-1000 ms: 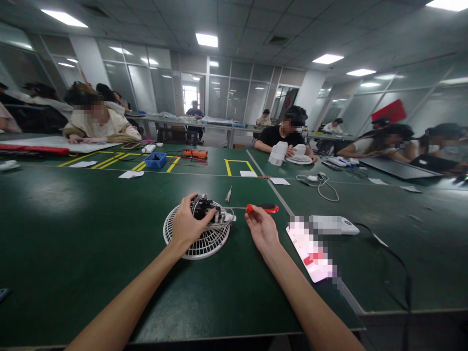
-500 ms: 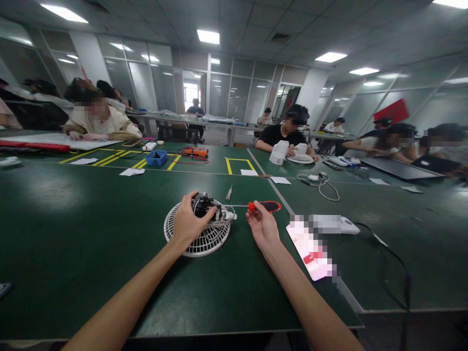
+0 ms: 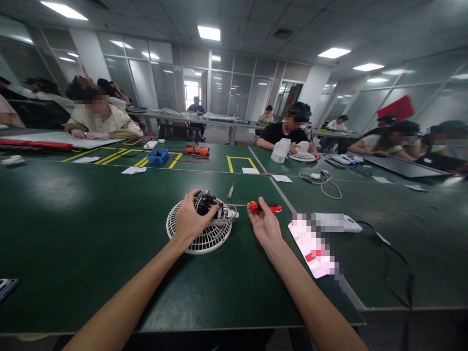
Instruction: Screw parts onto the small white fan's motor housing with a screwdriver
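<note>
Clearly, our left hand (image 3: 192,219) clasps a black mechanism (image 3: 206,204) over the white grille (image 3: 212,241), hiding part of both. Right of the grille, our right hand (image 3: 266,225) holds a red-and-black screwdriver (image 3: 253,206) between thumb and fingers; we cannot make out its tip.

We saw a smooth tabletop (image 3: 91,229) with a glossy sheen. The fan grille (image 3: 209,242) looked like hard plastic, and the screwdriver (image 3: 253,206) paired a shiny plastic handle (image 3: 275,208) with a metal shaft (image 3: 237,205). The bin (image 3: 157,160) seemed plastic too; the paper slips (image 3: 250,170) looked matt.
</note>
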Available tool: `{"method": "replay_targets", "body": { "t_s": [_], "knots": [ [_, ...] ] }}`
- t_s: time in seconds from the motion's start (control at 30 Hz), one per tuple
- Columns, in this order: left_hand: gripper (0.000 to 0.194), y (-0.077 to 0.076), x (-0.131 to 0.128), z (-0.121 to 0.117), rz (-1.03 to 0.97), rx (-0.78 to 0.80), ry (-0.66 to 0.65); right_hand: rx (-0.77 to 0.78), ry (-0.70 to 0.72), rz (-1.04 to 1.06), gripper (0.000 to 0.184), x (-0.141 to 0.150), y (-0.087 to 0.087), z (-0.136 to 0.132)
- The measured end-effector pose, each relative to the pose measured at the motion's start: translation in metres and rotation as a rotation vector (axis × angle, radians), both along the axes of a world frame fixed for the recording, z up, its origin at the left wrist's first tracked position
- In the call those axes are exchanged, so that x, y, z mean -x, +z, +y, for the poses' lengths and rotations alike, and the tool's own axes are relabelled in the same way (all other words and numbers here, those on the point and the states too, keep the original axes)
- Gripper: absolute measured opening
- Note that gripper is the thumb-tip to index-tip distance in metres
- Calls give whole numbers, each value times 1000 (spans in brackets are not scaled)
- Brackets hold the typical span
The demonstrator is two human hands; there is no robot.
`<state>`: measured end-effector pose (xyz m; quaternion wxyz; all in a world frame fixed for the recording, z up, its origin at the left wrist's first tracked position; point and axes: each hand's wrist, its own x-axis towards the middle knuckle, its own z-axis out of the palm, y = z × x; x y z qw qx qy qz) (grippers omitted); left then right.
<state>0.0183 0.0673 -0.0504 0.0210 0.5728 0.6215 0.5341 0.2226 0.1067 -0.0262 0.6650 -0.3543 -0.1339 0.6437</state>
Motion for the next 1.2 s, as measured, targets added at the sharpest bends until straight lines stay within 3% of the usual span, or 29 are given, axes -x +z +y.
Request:
{"method": "replay_targets", "body": {
  "t_s": [0.27, 0.73, 1.2],
  "knots": [
    [64, 3, -1, -1, -12, 12, 9, 26, 14, -112, 26, -6, -6, 4],
    [63, 2, -2, -2, -3, 8, 2, 18, 7, 3, 17, -1, 1, 1],
    [63, 0, 0, 0, -1, -11, -4, -36, -9, -30, 29, -1, -8, 3]
  ]
}}
